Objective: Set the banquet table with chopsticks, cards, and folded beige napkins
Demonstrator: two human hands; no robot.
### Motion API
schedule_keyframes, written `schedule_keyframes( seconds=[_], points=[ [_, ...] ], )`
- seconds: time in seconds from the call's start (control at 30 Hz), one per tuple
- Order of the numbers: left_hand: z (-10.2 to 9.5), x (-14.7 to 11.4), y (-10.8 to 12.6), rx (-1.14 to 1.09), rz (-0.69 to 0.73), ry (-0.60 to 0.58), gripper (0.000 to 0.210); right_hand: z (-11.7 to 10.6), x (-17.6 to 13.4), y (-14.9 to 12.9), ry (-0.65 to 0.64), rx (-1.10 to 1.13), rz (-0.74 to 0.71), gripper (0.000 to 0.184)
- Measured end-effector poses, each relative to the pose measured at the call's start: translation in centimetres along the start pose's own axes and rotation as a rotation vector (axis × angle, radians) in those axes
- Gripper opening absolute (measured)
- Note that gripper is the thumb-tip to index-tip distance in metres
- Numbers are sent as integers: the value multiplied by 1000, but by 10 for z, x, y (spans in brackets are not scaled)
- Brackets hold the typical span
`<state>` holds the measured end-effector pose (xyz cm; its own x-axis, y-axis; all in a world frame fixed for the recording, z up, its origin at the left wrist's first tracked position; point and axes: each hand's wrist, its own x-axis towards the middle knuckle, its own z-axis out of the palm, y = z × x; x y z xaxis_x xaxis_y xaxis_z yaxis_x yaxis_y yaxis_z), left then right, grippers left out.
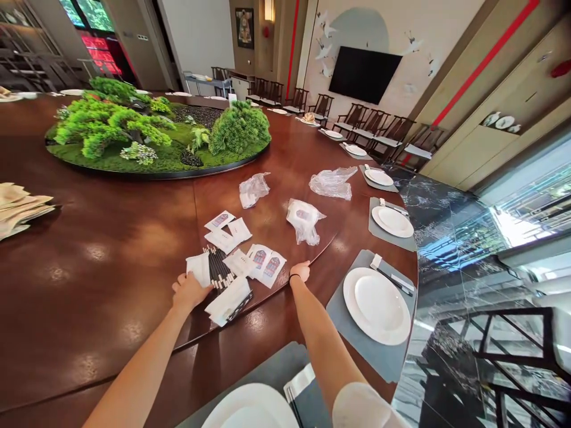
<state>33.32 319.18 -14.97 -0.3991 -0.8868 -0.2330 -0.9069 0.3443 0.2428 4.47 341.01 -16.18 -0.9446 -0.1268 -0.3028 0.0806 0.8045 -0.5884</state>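
Observation:
On the brown round turntable [147, 238], my left hand [191, 292] closes around a stack of white paper packets [198, 269]. Beside that stack lies a bundle of dark chopsticks [218, 267] with pale ends. My right hand [300, 271], a dark band at its wrist, has its fingers curled at the turntable's rim. Between the hands are printed packets [267, 266] and a white sleeve pack [229, 301] with dark sticks showing along its side. More flat white packets [227, 235] lie just behind. A plastic-wrapped pack [304, 219] sits beyond my right hand.
Crumpled clear plastic bags [333, 182] lie farther back, with another wrapped bundle [254, 190]. A green miniature garden [156, 151] fills the table's middle. Place settings with white plates [377, 306] on grey mats [334, 309] line the edge. Folded tan napkins [20, 208] are at left.

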Motion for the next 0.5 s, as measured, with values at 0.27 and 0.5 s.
schedule_keyframes(
  seconds=[0.27,0.5],
  points=[
    [4,-14,75,195,196,-9,44,-59,61,-19,304,-26,-82,61],
    [-29,-57,51,74,-25,140,42,-35,70,-97,-495,-549,-1114,57]
  ],
)
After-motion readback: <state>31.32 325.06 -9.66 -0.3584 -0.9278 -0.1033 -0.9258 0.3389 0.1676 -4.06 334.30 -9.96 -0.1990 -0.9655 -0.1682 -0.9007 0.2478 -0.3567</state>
